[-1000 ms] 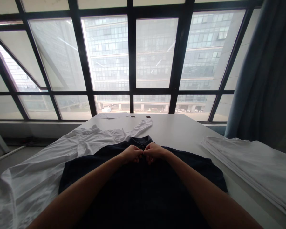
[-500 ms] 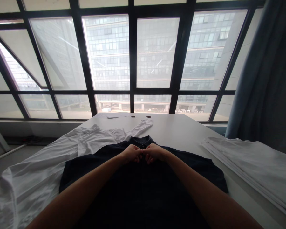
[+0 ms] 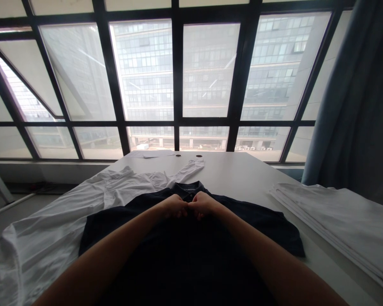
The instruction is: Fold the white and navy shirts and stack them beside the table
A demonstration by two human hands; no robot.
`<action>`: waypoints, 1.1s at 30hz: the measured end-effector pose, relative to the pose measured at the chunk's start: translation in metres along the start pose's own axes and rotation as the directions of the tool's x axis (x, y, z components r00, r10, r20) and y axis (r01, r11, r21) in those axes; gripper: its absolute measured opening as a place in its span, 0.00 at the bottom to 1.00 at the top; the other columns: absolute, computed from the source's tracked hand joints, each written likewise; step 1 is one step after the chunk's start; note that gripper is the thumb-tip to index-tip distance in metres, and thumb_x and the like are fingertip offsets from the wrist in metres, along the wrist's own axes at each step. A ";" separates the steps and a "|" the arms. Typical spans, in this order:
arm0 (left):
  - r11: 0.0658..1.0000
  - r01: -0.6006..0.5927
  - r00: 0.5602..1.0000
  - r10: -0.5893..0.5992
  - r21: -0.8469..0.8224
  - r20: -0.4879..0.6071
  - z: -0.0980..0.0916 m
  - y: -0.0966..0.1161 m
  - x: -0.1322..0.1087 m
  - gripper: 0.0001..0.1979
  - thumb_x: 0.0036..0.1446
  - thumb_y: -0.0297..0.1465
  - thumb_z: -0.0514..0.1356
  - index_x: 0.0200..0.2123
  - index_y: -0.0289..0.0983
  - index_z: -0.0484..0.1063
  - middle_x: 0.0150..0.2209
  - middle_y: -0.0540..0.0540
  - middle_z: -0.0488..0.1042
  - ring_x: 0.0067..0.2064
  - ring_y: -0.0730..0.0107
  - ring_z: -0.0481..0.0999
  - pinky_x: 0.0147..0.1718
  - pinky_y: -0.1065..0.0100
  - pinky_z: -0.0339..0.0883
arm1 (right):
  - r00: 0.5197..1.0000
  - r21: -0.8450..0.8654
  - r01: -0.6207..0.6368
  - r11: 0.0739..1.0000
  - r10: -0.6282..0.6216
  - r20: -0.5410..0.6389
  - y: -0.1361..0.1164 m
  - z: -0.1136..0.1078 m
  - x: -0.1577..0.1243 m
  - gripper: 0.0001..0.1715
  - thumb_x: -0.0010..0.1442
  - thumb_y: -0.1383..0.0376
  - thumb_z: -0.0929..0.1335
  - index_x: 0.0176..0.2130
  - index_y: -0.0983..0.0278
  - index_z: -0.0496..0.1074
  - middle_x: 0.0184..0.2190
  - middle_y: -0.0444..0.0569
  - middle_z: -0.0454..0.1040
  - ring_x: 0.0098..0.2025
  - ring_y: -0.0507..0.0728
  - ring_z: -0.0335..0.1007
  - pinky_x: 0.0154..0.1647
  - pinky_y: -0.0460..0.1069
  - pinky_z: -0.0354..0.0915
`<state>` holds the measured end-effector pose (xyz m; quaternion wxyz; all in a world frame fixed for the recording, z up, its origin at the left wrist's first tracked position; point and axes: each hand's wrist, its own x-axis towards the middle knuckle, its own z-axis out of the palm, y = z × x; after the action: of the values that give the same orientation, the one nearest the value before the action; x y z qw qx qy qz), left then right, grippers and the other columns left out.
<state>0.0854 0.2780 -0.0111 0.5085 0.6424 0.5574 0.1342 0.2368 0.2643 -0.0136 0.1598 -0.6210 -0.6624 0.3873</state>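
A dark navy button-front shirt lies flat on the white table, collar away from me. My left hand and my right hand meet on its front placket, just below the collar. Both hands are curled, fingertips pinching the cloth together. My fingers hide any button there. My forearms cover much of the shirt's middle. A white shirt lies spread under and beside the navy shirt's left side, one sleeve reaching toward the table's far end.
A stack of folded white cloth lies on the table at the right. Two round holes sit near the far edge, beside a sheet of paper. A blue-grey curtain hangs at the right, before a large window.
My right hand has shifted slightly left, closer to my left hand, and my fingers have curled further in at the placket. The shirts have not moved.
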 end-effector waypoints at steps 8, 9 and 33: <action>0.995 -0.095 0.995 0.096 0.019 -0.036 0.003 -0.005 0.004 0.18 0.56 0.36 0.62 0.18 0.34 0.64 0.14 0.55 0.62 0.14 0.81 0.59 0.14 0.75 0.49 | 0.999 0.099 0.006 0.995 -0.010 0.036 0.005 -0.007 0.002 0.12 0.56 0.68 0.69 0.22 0.67 0.69 0.14 0.44 0.71 0.17 0.51 0.71 0.15 0.40 0.64; 0.993 -0.114 0.993 0.115 0.023 -0.028 0.004 -0.005 0.004 0.18 0.56 0.36 0.62 0.19 0.34 0.64 0.14 0.55 0.61 0.14 0.81 0.59 0.14 0.75 0.49 | 0.999 0.110 -0.012 0.994 0.007 0.053 0.006 -0.008 0.003 0.12 0.56 0.69 0.68 0.22 0.67 0.68 0.15 0.44 0.72 0.17 0.51 0.71 0.15 0.40 0.64; 0.560 -0.417 0.765 0.641 0.716 -0.056 -0.012 -0.020 0.008 0.09 0.57 0.38 0.61 0.36 0.39 0.75 0.37 0.44 0.75 0.43 0.59 0.73 0.43 0.65 0.64 | 0.996 -0.026 0.052 0.998 -0.054 -0.071 0.012 -0.010 0.003 0.12 0.55 0.66 0.68 0.22 0.65 0.67 0.18 0.44 0.70 0.20 0.51 0.69 0.21 0.43 0.62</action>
<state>0.0675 0.2885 -0.0249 0.0843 0.8883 0.4168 0.1738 0.2514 0.2693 -0.0161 0.1860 -0.6185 -0.6772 0.3524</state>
